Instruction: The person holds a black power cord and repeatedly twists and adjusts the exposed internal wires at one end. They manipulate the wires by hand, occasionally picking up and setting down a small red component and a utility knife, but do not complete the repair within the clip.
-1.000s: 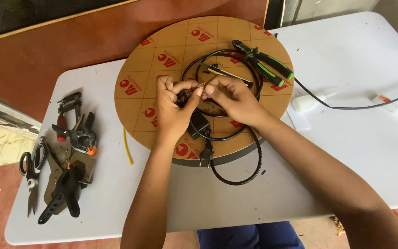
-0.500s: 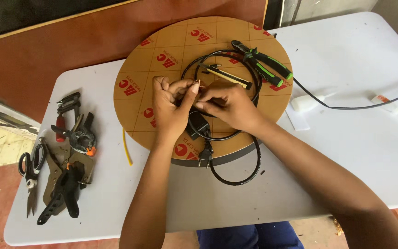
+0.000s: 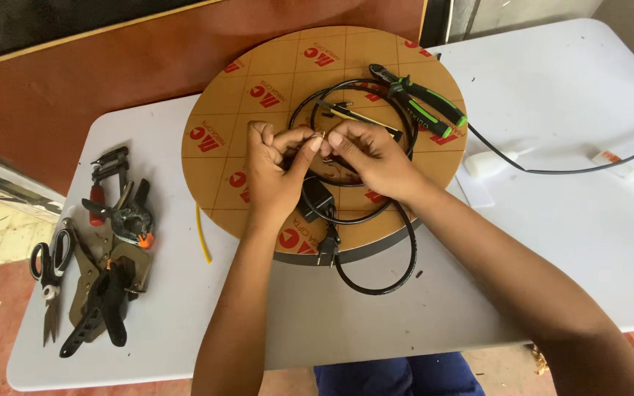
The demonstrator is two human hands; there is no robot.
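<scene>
Head view, hands: the left hand (image 3: pixel 277 172) and the right hand (image 3: pixel 368 158) met over the round brown board (image 3: pixel 258 81), fingertips pressed together and pinching a thin wire end (image 3: pixel 322 137) between them.
Head view, cable: the black cable (image 3: pixel 376 282) lay coiled on the board, one loop hanging over its front edge onto the bench (image 3: pixel 552 95); its plug (image 3: pixel 326 253) rested at the board's near rim, and a black adapter block (image 3: pixel 315 196) lay just under the hands.
Head view, tools on the board: pliers with green and black handles (image 3: pixel 423 103) lay at the upper right of the board, apart from both hands; a thin probe-like tool (image 3: pixel 357 116) lay just beyond the fingers.
Head view, left side of the bench: scissors (image 3: pixel 49 275), a small clamp (image 3: pixel 130 220) and other hand tools lay in a group, well apart from the hands; a yellow wire piece (image 3: pixel 203 238) lay beside the board.
Step in hand: by my judgement, the fine work on the bare wire end, such as twisting or separating the strands; too small to tell which.
Next move calls for: probably a steady pinch with both hands and small finger turns, with the cable kept slack.
</scene>
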